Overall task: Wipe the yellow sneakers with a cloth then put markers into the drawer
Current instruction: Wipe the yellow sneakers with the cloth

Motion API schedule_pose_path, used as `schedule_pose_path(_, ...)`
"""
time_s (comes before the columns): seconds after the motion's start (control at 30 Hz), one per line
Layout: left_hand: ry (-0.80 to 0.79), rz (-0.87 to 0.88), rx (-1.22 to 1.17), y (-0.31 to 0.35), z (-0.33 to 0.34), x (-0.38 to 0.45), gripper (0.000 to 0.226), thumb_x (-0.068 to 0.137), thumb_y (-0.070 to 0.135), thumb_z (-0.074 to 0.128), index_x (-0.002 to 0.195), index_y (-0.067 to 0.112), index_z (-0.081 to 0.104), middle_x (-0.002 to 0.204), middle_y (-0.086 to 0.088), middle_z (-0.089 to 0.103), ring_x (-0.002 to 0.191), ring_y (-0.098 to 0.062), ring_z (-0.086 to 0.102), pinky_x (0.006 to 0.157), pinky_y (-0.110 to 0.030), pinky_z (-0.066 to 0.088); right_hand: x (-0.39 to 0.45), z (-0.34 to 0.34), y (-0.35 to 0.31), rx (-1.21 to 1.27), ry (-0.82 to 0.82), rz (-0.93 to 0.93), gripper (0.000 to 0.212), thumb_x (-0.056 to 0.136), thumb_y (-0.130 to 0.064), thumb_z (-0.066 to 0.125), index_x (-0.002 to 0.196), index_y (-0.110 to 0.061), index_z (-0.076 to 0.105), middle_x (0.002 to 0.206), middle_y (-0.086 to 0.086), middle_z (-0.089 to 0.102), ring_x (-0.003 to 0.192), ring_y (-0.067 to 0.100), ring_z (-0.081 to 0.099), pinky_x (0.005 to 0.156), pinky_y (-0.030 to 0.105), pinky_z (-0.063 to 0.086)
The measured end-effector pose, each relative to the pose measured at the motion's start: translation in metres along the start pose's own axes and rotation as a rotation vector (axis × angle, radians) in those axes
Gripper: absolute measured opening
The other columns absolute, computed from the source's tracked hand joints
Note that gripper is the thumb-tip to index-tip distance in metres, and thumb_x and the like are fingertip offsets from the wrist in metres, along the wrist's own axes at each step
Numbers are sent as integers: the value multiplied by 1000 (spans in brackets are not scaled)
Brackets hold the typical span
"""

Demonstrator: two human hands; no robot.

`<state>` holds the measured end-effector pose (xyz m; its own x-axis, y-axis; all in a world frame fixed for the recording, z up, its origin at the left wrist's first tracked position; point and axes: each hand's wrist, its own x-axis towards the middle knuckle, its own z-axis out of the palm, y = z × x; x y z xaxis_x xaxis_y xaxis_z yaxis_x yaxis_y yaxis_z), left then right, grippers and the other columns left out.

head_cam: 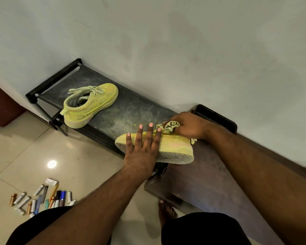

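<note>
Yellow sneaker point(173, 147) tipped on its side at front edge of dusty black shoe rack point(131, 110), pale perforated sole facing out. Left hand point(141, 152) flat on it, fingers straight and spread. Right hand point(189, 126) clenched round crumpled patterned cloth point(170, 127), pressed to suede-like upper. Second sneaker point(90, 105) upright near rack's left end, laces loose. Markers point(42, 198) scattered on glossy floor tiles point(25, 147).

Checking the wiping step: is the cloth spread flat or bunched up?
Bunched up. The cloth is a crumpled wad gripped in the right hand against the near sneaker, which the flat left hand steadies.
</note>
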<state>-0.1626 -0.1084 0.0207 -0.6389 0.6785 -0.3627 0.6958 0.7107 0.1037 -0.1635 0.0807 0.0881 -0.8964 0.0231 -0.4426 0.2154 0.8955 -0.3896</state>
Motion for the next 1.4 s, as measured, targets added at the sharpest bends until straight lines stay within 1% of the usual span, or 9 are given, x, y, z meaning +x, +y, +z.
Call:
schedule_pose_path(0.13, -7, 4, -11, 0, 1, 1, 110, 87, 21, 58, 141, 15, -38, 148, -12, -42, 137, -39, -34, 112, -64, -9, -45, -10, 11, 83, -7, 2, 32, 85, -7, 57, 112, -18, 70, 110, -4, 68, 89, -1, 63, 78, 20, 51)
schedule_pose_path(0.27, -5, 6, -6, 0, 0, 1, 114, 85, 22, 61, 140, 15, -38, 148, -13, -42, 136, -39, -35, 112, -63, -10, -59, 5, 7, 83, 111, -71, 41, 82, 1, 60, 117, -18, 69, 113, -11, 61, 105, 4, 55, 94, 18, 41)
schedule_pose_path(0.5, 11, -2, -3, 1, 2, 1, 109, 85, 16, 56, 140, 16, -39, 147, -11, -43, 136, -38, -36, 111, -63, -11, -21, 17, 4, 38, 141, -66, 35, 83, -7, 57, 116, -12, 67, 114, 5, 68, 106, 20, 60, 94, 36, 46)
schedule_pose_path(0.73, 12, 9, -11, 0, 4, 3, 111, 84, 16, 58, 141, 16, -37, 148, -12, -42, 136, -39, -35, 111, -64, -10, -90, 55, 15, 119, 273, -121, 54, 68, -16, 45, 118, -13, 67, 130, -3, 60, 130, 18, 44, 110, 30, 32)
schedule_pose_path(0.87, 17, 7, 8, 0, 3, 3, 108, 86, 20, 57, 142, 15, -36, 149, -13, -40, 138, -40, -32, 110, -65, -8, -58, 61, 7, 327, 470, 58, 44, 77, -13, 50, 117, -17, 67, 124, 0, 63, 124, 12, 48, 97, 8, 29)
schedule_pose_path(1.07, -18, 1, -24, 1, 1, 3, 113, 85, 19, 60, 139, 18, -39, 147, -10, -43, 136, -38, -37, 106, -71, -8, -73, 72, 4, 382, 372, 161, 51, 82, -6, 58, 125, -32, 61, 144, -6, 48, 140, 9, 32, 112, 26, 31)
schedule_pose_path(1.17, -33, -5, -49, 1, 2, 4, 115, 85, 18, 60, 138, 20, -41, 146, -7, -46, 134, -37, -39, 102, -76, -6, -108, 86, -1, 529, 444, 197, 51, 86, -2, 60, 122, -38, 62, 140, -17, 49, 112, -11, 51, 84, 3, 43)
schedule_pose_path(1.27, -33, -16, -74, 1, 3, 6, 117, 83, 16, 63, 138, 22, -41, 145, -6, -47, 134, -38, -39, 100, -79, -3, -95, 81, -6, 654, 506, 293, 44, 90, -7, 58, 123, -36, 62, 124, -14, 60, 91, -1, 63, 74, 20, 54)
schedule_pose_path(1.4, -36, -34, -126, 3, 6, 7, 125, 80, 15, 69, 138, 26, -41, 144, -2, -48, 134, -38, -40, 97, -81, 3, -60, 64, -8, 729, 597, 383, 33, 91, -13, 57, 119, -28, 65, 100, -14, 69, 87, 2, 64, 66, 12, 49)
